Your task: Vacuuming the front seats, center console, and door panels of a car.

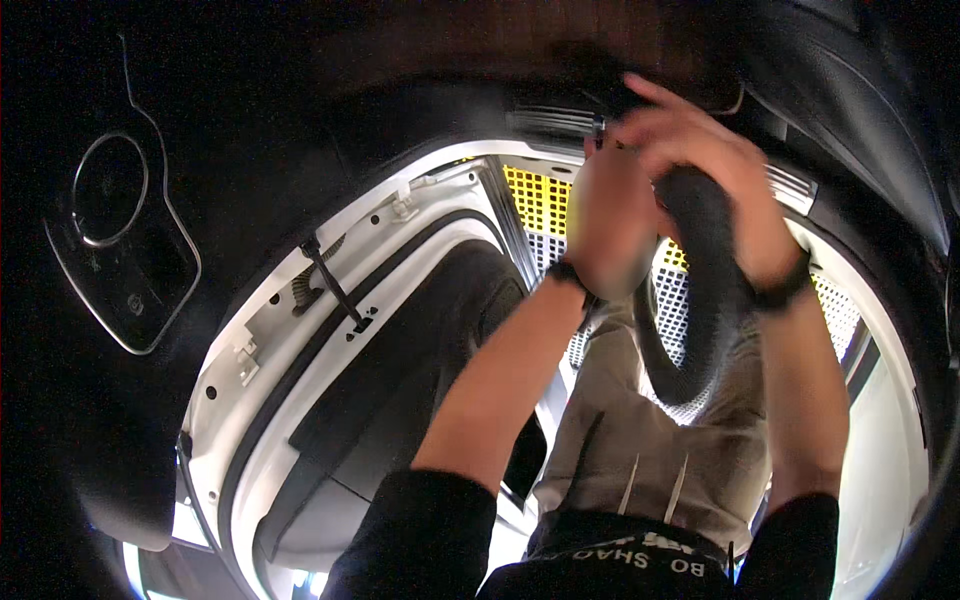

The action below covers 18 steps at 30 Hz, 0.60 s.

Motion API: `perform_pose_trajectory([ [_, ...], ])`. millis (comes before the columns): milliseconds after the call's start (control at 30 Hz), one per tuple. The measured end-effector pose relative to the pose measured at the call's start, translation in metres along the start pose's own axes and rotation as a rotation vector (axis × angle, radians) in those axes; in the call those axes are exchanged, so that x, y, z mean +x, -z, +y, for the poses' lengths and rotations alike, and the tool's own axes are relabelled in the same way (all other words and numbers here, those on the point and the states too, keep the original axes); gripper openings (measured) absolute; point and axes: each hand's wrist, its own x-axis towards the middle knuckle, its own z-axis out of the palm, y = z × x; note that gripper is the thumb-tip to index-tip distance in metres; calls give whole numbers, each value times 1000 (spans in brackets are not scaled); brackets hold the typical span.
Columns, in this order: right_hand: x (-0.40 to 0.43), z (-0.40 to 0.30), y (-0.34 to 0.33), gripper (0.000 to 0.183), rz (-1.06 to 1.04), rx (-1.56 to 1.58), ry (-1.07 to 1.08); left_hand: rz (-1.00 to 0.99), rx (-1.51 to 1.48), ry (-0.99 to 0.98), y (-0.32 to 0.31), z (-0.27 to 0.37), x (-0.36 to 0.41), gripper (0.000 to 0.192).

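A thick black loop of what looks like rubber seal strip hangs in front of my legs, below the sill of a white vehicle's door opening. My right hand arches over the top of this strip, its fingers curled around it and one finger stretched outward. Close beside it, my left hand is at the ribbed sill plate. That hand is heavily blurred, so its fingers and anything in them are hidden. Both wrists carry dark bands.
The opened white door with dark inner trim stands at left, joined by a door check strap. A round speaker ring shows on the dark panel at far left. Yellow and white grating covers the floor below.
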Motion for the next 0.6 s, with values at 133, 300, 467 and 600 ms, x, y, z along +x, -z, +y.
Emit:
perform_pose_trajectory([
  [133,51,101,-61,38,-19,33,-31,-70,-228,306,4,19,-100,62],
  [300,41,111,-42,38,-192,60,-208,-49,-268,525,-17,41,-204,55],
  [467,45,46,13,39,-119,-28,-424,-635,-150,556,-25,103,-276,65],
  [600,71,4,9,27,-284,-100,-423,-411,-194,610,-35,103,-293,61],
])
